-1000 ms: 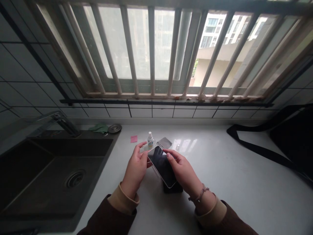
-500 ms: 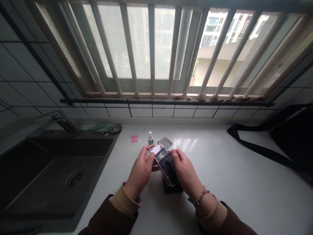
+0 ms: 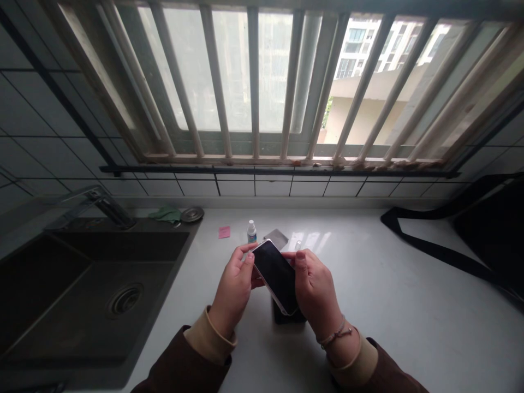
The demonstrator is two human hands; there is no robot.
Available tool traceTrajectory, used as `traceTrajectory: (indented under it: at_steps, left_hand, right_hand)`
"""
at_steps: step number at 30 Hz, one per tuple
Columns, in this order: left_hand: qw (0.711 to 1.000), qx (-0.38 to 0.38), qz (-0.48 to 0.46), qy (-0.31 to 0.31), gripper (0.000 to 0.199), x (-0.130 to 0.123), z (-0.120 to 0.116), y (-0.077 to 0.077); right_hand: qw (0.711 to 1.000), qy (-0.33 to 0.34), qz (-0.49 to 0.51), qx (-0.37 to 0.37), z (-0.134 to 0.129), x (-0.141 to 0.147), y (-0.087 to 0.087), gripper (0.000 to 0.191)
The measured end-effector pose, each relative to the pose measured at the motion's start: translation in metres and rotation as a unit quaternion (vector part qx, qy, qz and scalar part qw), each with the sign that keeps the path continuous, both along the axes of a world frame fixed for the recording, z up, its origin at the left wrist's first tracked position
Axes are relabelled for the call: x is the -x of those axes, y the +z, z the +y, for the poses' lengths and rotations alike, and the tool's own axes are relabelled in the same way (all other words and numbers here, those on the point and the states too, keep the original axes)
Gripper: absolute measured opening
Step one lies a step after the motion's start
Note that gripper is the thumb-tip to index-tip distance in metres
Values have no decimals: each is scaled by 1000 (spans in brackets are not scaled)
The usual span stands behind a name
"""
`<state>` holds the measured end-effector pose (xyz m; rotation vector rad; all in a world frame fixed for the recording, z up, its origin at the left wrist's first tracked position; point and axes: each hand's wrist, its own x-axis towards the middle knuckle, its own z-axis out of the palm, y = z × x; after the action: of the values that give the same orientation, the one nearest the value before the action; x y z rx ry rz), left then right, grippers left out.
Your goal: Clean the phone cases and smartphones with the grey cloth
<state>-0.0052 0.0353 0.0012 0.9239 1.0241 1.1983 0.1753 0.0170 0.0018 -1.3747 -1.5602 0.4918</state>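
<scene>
A phone with a dark screen and a light frame [image 3: 275,273] is held tilted above the white counter. My left hand [image 3: 238,278] grips its left edge, thumb near the upper left corner. Around its right edge are the closed fingers of my right hand [image 3: 316,284], the thumb raised by the screen. Under the phone lies a black object [image 3: 289,317], partly covered. Just beyond the hands are a small white spray bottle [image 3: 251,232], a grey square cloth [image 3: 277,238] and a small clear item [image 3: 298,245].
A dark sink [image 3: 139,278] with a faucet [image 3: 108,206] is at the left. Behind it lie a green cloth [image 3: 167,213] and a metal drain cover [image 3: 192,214]. A pink note [image 3: 224,232] is on the counter [image 3: 388,289]. At the right sits a black bag with a strap [image 3: 434,251].
The phone has tilted, and its screen now looks plain dark instead of showing reflections. My right hand has turned slightly, its thumb more upright.
</scene>
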Motion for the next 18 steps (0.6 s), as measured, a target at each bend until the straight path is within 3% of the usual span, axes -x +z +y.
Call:
traceTrajectory:
  at_steps: [9,13,18]
  left_hand:
    - [993,45,-62,86,40,1,2,12]
    - [988,27,-93,122,33,2,2,14]
    - [989,20,-96,107,31,2,1,11]
  right_hand:
    - [998,-34,49,8,3,-6,3,61]
    - [996,0,54,75,5,-7,0,71]
    - [986,16,94,136,5,-3,-5,80]
